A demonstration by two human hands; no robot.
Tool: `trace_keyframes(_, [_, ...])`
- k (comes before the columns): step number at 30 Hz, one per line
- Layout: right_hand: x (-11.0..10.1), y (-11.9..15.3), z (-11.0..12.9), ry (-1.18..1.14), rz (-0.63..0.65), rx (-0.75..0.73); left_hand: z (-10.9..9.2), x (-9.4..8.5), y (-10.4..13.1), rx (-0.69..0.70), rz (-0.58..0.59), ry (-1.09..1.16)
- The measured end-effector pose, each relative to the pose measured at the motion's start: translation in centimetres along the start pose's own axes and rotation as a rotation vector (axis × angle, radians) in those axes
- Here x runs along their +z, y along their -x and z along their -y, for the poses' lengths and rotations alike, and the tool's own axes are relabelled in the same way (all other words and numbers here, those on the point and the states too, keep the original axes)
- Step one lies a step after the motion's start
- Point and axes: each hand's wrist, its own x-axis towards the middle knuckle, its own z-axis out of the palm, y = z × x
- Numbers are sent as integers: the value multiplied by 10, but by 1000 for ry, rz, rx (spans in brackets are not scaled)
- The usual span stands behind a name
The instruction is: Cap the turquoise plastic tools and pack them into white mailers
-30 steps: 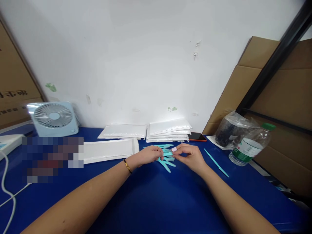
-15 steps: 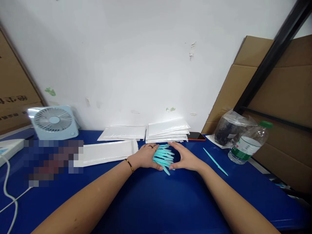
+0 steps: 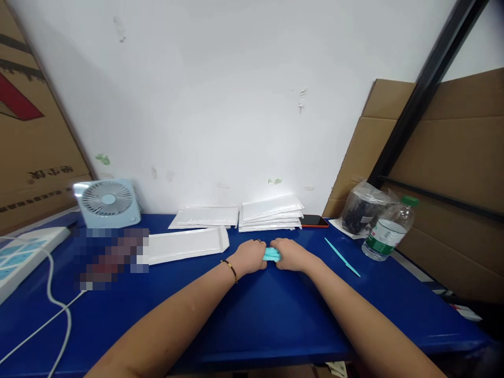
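A bundle of slim turquoise sticks, by their shape eyebrow razors, is gathered between my two hands over the blue table. My left hand wraps round the bundle's left end, thumb toward me. Its right end is gripped by my right hand, fingers curled. Only the middle of the bundle shows; the ends are hidden in my hands. One single turquoise razor lies apart on the table, right of my right hand.
White padded envelopes are stacked by the wall, another pile beside them. One envelope lies nearer, left. Around stand a phone, a water bottle, a bagged dark object, a fan and a power strip.
My hands have moved together and closed round the razors, which were fanned out between open fingers and are now a tight bundle. The camera view has shifted slightly.
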Motion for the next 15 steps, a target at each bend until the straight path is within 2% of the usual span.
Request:
trace_keyframes(4, [-16, -3, 13, 167, 75, 20, -6, 3, 3, -64, -43, 51])
trace_keyframes(7, [-51, 4, 19, 196, 48, 13, -12, 0, 11, -94, -95, 121])
trace_keyframes(9, [-83, 13, 24, 109, -43, -29, -19, -5, 15, -97, -167, 226])
trace_keyframes(12, [-125, 26, 39, -75, -245, -105, -34, -13, 20, -119, -375, 596])
trace_keyframes(13, [-131, 29, 47, -108, -306, -115, -39, -14, 21, -140, -447, 732])
trace_keyframes(15, [-129, 30, 66, -124, -372, -120, -48, -12, 23, -192, -521, 902])
